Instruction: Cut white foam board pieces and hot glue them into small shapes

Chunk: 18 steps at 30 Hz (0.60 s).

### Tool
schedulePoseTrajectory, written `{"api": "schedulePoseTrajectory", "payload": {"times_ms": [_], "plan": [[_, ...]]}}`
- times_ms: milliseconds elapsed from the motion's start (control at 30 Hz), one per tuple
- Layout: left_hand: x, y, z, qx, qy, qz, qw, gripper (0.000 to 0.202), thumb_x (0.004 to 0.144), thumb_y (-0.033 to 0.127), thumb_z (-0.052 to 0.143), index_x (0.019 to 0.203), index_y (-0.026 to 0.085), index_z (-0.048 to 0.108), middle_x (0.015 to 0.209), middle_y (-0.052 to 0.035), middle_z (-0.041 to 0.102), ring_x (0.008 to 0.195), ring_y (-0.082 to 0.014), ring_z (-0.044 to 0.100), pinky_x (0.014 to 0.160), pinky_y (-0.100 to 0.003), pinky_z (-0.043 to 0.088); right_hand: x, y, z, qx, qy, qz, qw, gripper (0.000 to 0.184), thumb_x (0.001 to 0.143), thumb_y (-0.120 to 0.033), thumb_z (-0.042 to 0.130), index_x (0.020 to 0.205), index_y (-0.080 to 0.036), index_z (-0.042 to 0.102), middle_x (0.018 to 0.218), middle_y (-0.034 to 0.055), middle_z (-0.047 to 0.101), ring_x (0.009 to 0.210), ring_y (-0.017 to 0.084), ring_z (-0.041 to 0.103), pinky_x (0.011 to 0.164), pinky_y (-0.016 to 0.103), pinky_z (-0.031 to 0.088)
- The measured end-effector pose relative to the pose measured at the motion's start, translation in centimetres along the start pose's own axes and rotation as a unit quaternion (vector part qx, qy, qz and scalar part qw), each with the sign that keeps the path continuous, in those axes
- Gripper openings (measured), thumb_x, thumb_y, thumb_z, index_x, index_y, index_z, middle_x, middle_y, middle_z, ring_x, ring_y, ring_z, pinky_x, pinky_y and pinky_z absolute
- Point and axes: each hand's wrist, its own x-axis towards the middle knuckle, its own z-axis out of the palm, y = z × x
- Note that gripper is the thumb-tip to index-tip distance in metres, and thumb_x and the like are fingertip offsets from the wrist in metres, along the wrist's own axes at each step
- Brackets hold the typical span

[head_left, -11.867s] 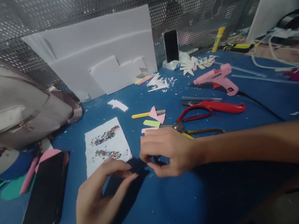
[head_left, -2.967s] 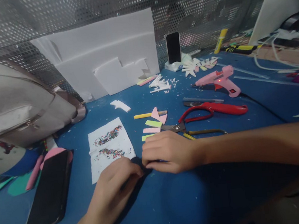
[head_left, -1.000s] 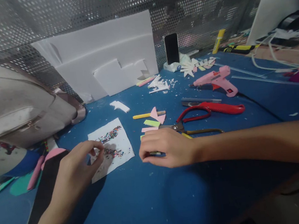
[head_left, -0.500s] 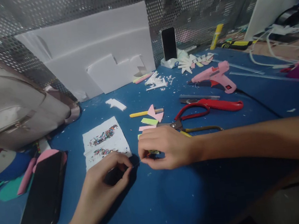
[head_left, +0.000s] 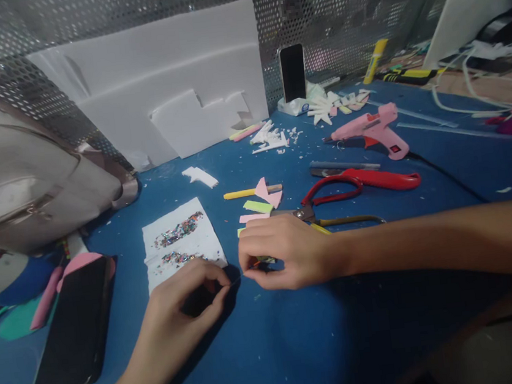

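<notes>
nearby, colourful bits (head_left: 179, 230) on paper (head_left: 197, 239)

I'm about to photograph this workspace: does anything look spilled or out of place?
Yes: tiny white crumbs lie strewn on the blue tabletop left of the pink glue gun, looking like uncollected waste.

Craft workspace, glue gun (head_left: 382, 130), scissors (head_left: 305, 212)

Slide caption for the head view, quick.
Left hand and right hand close together near a white sheet bearing colourful bits.
</notes>
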Motion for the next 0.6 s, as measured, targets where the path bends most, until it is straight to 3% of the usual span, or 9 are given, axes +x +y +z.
{"api": "schedulePoseTrajectory", "payload": {"times_ms": [600], "plan": [[0.03, 0.17, 0.28, -0.021, 0.013, 0.001, 1.0, 0.012, 0.087, 0.013, 0.058, 0.077, 0.021, 0.057, 0.081, 0.0038, 0.065, 0.074, -0.01, 0.061, 0.069, -0.023, 0.046, -0.04, 0.02, 0.08, -0.022, -0.012, -0.001, 1.0, 0.006, 0.087, -0.018, 0.056, 0.081, -0.017, 0.055, 0.078, -0.002, 0.058, 0.073, 0.011, 0.047, 0.069, 0.024, 0.035]]}}
